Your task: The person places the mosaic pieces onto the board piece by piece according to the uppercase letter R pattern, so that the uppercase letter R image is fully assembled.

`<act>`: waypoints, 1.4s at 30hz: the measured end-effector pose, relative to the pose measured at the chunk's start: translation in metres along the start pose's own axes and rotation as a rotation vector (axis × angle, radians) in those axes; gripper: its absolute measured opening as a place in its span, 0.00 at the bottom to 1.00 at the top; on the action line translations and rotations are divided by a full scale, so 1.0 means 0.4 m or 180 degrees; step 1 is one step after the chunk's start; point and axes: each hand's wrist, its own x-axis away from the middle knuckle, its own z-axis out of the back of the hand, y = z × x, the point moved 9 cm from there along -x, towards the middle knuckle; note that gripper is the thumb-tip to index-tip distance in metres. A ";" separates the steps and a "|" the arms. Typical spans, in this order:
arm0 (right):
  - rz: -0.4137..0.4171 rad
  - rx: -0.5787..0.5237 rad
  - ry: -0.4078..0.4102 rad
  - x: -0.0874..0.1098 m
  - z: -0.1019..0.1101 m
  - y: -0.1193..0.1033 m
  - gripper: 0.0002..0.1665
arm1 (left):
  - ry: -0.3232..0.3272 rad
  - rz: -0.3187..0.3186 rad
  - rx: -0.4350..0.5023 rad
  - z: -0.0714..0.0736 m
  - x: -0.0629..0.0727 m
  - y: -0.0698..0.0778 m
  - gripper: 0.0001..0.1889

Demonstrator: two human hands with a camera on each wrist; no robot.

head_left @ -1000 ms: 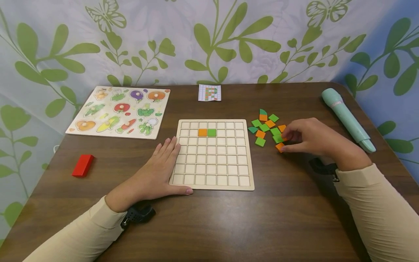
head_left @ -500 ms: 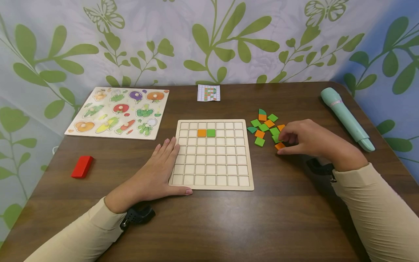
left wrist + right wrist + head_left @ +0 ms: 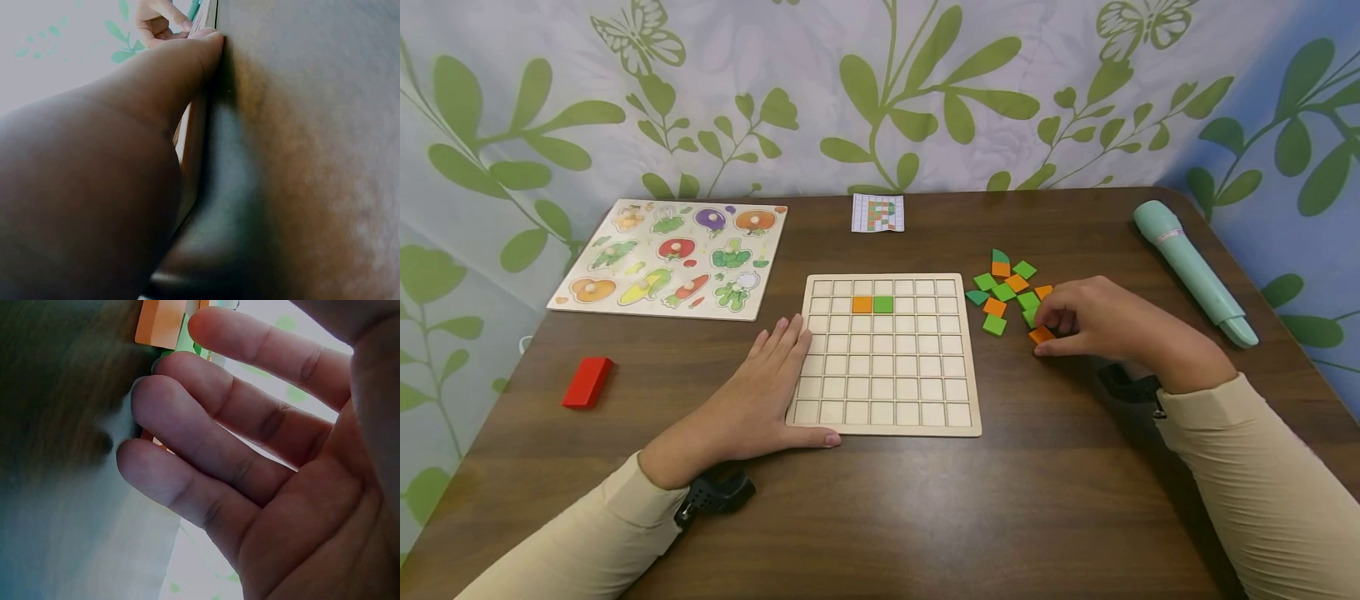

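Note:
A pale wooden grid board (image 3: 887, 429) lies mid-table, with an orange square tile (image 3: 862, 304) and a green square tile (image 3: 883, 304) side by side in its second row. My left hand (image 3: 752, 408) rests along its left edge, fingers spread and thumb at the near edge. Right of the board, my right hand (image 3: 1105, 325) is low over the tile pile, its thumb beside a loose orange tile (image 3: 1041, 334). In the right wrist view, a gap shows between this orange tile (image 3: 159, 324) and the gently bent fingers (image 3: 219, 337); the thumb tip is out of frame.
Several loose green and orange tiles (image 3: 1003, 292) lie right of the board. Behind it is a small pattern card (image 3: 877, 213). A vegetable puzzle board (image 3: 673, 258) and a red block (image 3: 587, 382) are at left, a mint microphone-shaped object (image 3: 1195, 271) at right.
My right thumb has shifted slightly left and toward me, past the near side of the loose orange tile. The left hand stays on the board's edge, and the two placed tiles have not moved.

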 end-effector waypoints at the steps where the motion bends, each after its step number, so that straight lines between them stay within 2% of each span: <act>1: 0.0005 0.0007 0.0005 0.000 0.000 0.000 0.16 | -0.0001 0.0001 -0.0001 0.000 0.000 0.001 0.73; 15: -0.0023 -0.0013 -0.0006 -0.001 -0.002 0.000 0.12 | 0.0010 -0.0004 -0.0024 0.003 -0.001 0.002 0.73; 20: -0.0064 -0.0073 -0.0035 -0.003 -0.003 0.004 0.14 | 0.0004 -0.0001 -0.0034 0.004 -0.002 0.002 0.73; 29: 0.0029 -0.0105 -0.0015 -0.005 -0.005 -0.009 0.16 | -0.0012 0.0008 -0.0008 0.004 0.000 0.004 0.73; 35: 0.0131 -0.0120 0.0100 -0.025 -0.002 -0.031 0.15 | -0.0025 0.0018 -0.0003 0.003 -0.001 0.005 0.73; 42: 0.0329 -0.0257 0.0223 -0.071 0.002 -0.076 0.13 | -0.0040 0.0041 -0.0010 -0.001 0.001 0.003 0.73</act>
